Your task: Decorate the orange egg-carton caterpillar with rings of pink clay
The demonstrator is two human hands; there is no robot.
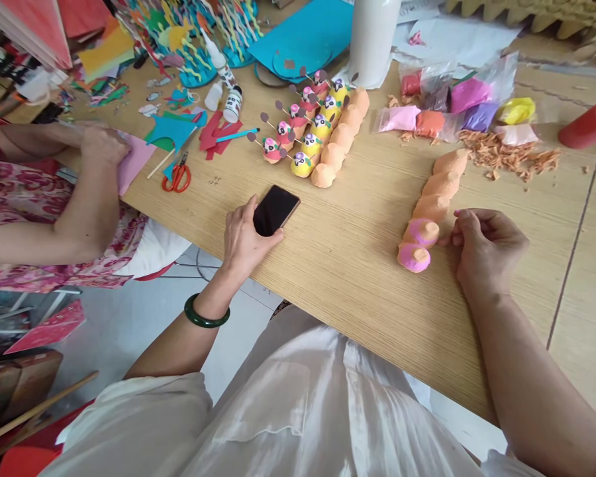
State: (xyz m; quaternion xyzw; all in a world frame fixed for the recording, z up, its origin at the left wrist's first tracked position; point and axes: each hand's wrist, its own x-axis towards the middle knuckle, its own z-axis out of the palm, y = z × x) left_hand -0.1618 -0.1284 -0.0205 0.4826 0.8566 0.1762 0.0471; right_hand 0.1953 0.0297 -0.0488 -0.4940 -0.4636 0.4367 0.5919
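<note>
My left hand (246, 235) is closed round the near end of a smartphone (277, 210), thumb and fingers at its edges. The phone's screen is dark, and it lies on the table. My right hand (489, 248) pinches a tiny pink bit of clay (457, 212) between thumb and fingertips. Just left of that hand lies an orange row of egg-carton cups (438, 187). Its two nearest cups carry a pink clay layer (414, 257) around orange tips. Farther back stand another orange cup row (342, 139) and decorated red and yellow rows (312, 143).
Bags of coloured clay (471, 96) lie at the back right by orange shreds (514, 152). A white bottle (372, 40), glue bottles (233, 104), red-handled scissors (176, 177) and paper scraps are also on the table. A co-worker's hands (102, 142) hold pink paper at left.
</note>
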